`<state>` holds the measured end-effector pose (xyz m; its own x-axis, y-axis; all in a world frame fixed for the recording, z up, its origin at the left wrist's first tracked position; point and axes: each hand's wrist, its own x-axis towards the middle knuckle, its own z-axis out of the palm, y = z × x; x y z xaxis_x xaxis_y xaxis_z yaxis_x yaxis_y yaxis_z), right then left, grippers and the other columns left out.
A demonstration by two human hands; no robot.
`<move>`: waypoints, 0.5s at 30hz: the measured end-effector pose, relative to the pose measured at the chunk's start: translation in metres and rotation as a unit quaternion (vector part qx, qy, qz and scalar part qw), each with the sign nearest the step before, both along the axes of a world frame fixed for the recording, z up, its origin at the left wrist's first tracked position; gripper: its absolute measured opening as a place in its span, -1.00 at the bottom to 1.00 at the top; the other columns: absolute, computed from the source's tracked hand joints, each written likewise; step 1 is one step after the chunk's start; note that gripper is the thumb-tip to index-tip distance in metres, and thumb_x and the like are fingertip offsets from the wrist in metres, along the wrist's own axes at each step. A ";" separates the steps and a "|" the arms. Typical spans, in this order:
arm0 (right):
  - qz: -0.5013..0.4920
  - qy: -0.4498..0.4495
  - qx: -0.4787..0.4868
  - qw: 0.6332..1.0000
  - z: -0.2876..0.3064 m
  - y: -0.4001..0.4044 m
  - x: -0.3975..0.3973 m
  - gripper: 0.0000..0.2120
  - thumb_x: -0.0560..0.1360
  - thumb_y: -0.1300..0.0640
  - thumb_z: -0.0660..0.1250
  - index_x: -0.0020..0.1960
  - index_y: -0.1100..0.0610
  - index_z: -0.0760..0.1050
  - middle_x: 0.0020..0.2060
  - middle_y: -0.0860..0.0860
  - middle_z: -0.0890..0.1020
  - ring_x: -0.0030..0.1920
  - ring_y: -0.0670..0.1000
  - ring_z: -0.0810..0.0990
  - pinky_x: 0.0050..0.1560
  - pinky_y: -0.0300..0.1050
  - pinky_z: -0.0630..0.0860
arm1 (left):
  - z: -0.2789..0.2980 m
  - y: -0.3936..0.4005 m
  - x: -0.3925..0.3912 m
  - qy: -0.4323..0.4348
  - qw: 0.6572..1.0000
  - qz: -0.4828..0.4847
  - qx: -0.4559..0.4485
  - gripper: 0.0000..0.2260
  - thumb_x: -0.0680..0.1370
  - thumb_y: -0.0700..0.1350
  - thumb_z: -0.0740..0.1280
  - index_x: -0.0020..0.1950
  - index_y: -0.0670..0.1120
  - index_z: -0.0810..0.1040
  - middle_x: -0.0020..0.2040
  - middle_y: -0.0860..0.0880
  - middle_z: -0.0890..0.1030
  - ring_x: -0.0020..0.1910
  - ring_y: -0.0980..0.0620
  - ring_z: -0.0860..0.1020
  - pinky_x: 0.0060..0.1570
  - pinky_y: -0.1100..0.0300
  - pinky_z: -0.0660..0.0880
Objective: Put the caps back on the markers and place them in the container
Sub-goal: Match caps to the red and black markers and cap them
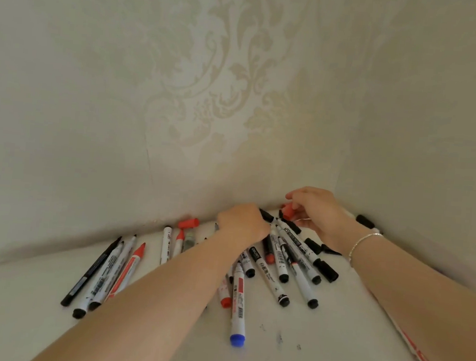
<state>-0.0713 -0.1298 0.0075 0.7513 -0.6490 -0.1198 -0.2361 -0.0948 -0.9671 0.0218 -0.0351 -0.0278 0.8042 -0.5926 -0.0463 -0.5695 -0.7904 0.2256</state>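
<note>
White tabletop (pixel 17 319): right hand (pixel 319 213) pinches red cap (pixel 287 210)

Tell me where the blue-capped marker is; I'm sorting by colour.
Head view: blue-capped marker lies near centre on the white surface, between both forearms, blue end nearest the camera.

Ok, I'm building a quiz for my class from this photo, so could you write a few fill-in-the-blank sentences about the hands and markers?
1. The right hand pinches a small plastic cap coloured ____.
2. The thin silver bracelet sits on the ____ wrist.
3. The white marker nearest the camera has a ____ end.
4. The left hand rests ____ the marker pile.

Missing words: red; right; blue; on
</note>
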 end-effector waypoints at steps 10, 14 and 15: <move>-0.081 -0.079 0.074 0.991 0.002 -0.014 0.002 -0.69 0.50 0.40 0.06 0.05 0.17 0.51 -0.17 0.18 0.64 -0.30 0.02 0.56 -0.34 -0.21 0.45 | 0.012 -0.013 -0.007 0.019 0.997 -0.007 -0.081 -0.72 0.58 0.07 0.18 -0.17 -0.09 0.48 -0.25 -0.01 0.49 -0.21 -0.04 0.49 -0.20 0.16 0.46; -0.164 -0.177 0.114 0.964 0.018 -0.028 0.013 -0.80 0.48 0.32 0.06 -0.02 0.25 0.44 -0.19 0.15 0.66 -0.27 0.01 0.58 -0.26 -0.16 0.46 | 0.030 -0.002 -0.021 0.064 0.929 -0.045 -0.362 -0.81 0.58 -0.06 0.23 -0.18 -0.12 0.39 -0.35 0.00 0.54 -0.43 0.04 0.49 -0.46 0.23 0.34; -0.167 -0.197 0.119 0.959 0.023 -0.029 0.015 -0.83 0.47 0.31 0.07 -0.06 0.24 0.43 -0.20 0.15 0.66 -0.28 0.00 0.58 -0.29 -0.18 0.41 | 0.034 0.001 -0.028 0.099 0.902 -0.063 -0.415 -0.87 0.58 -0.10 0.23 -0.11 -0.13 0.41 -0.30 -0.04 0.61 -0.47 0.11 0.53 -0.46 0.27 0.40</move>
<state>-0.0567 -0.1589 0.0301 0.5232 -0.8511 -0.0441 0.1735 0.1570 -0.9722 -0.0064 -0.0339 0.0065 0.7530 -0.5752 0.3194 -0.5261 -0.2348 0.8174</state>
